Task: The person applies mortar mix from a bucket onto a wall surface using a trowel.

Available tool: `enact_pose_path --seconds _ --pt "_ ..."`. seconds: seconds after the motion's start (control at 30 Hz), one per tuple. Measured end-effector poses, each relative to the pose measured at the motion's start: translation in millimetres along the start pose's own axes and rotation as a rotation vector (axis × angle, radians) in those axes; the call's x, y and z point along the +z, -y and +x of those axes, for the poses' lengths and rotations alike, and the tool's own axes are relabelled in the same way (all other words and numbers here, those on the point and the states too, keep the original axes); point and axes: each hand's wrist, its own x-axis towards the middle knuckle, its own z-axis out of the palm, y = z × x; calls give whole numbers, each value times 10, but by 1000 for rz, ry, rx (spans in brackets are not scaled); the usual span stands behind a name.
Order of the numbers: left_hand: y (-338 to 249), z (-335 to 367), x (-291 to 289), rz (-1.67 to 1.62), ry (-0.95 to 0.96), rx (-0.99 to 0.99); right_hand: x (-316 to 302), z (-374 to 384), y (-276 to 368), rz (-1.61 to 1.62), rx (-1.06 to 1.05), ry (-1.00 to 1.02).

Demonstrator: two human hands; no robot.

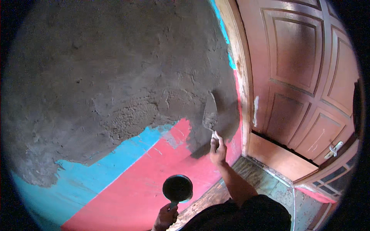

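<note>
I wear a black top (212, 220) of plain cloth, so dark that any folds or seams in it are hard to make out. Its right sleeve (269, 212) is wide and loose, ending in a soft, slightly uneven edge around the elbow, and leaves my right forearm (239, 183) uncovered. My 2 hands, right hand (218, 151) and left hand (166, 216), are both bare, and the frame's lower edge cuts off most of my left arm.

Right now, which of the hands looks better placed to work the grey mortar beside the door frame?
Probably the right hand: it holds a trowel at the grey mortar near the door frame. The left hand sits lower, farther from that patch, holding a dark round pan.
</note>
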Motion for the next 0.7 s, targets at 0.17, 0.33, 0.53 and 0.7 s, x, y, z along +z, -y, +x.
enact_pose_path --seconds 0.17,0.33,0.53,0.7 --pt "141 124 216 236 3 -24 357 304 1102 21 -383 194" --pt "-712 123 -206 -1095 149 -539 340 437 646 -88 -458 103" --pt "-849 84 -124 -1046 94 -583 -72 180 -41 -38 -157 39" --pt "-814 90 87 -694 49 -531 255 389 814 35 -404 170"
